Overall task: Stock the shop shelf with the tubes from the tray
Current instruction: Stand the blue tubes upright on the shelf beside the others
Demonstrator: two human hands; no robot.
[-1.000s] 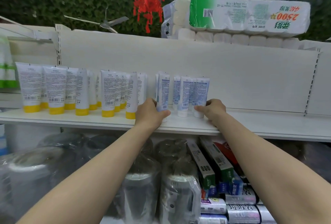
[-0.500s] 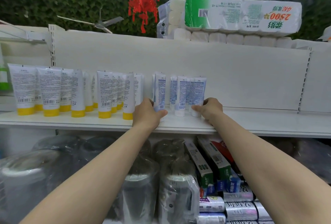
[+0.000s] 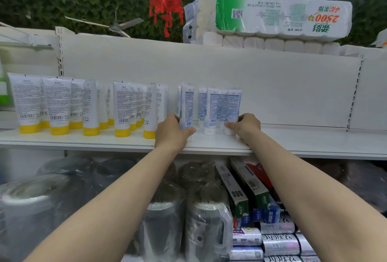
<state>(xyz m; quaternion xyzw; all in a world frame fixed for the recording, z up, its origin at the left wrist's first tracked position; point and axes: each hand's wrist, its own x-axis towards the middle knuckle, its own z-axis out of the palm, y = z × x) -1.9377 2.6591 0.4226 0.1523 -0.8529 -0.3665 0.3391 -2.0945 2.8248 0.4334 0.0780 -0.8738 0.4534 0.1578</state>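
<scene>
— White, blue-printed tubes [image 3: 212, 107] stand cap-down on the shelf [image 3: 293, 139]. What are the hands doing?
— The left hand [image 3: 173, 131] wraps its fingers [image 3: 172, 117] round the leftmost tube [image 3: 187, 104], thumb across the front. The right hand [image 3: 248, 124] pinches the rightmost tube [image 3: 234, 104] low, near its cap.
— And around the fingers?
— The other blue-printed ones stand packed between the two sets of fingers. Yellow-capped tubes [image 3: 120, 111] stand in rows just left of the left fingers.
</scene>
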